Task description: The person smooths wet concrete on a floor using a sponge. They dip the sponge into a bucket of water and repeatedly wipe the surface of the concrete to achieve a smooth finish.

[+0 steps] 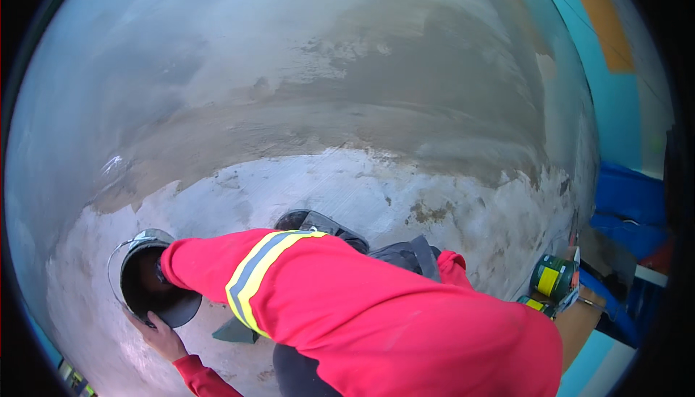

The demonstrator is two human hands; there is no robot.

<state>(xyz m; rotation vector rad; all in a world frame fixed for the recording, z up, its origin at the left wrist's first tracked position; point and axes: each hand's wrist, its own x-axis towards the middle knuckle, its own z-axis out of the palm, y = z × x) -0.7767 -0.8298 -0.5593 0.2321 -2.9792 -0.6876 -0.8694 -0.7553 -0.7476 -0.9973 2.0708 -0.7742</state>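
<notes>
A metal bucket (161, 310) with a thin wire handle (110, 270) tilts on the floor at the left, its dark mouth turned toward me. My left hand (161, 335) grips its lower rim, thumb over the edge. Across my front stretches my right arm in a red sleeve (362, 281) with a yellow and silver band. It reaches into the bucket, where my right hand is lost in shadow, so its fingers and anything in them are hidden. Beneath the arm, a dark grey flat piece (235, 330) lies on the floor, partly covered.
Wet grey-brown coating (434, 71) covers the far floor; paler, scraped floor (311, 180) is nearer. A dark shoe (322, 225) stands beyond my arm. Green tins with yellow labels (554, 277) and blue sheeting (630, 198) are at the right, by a turquoise wall (615, 104).
</notes>
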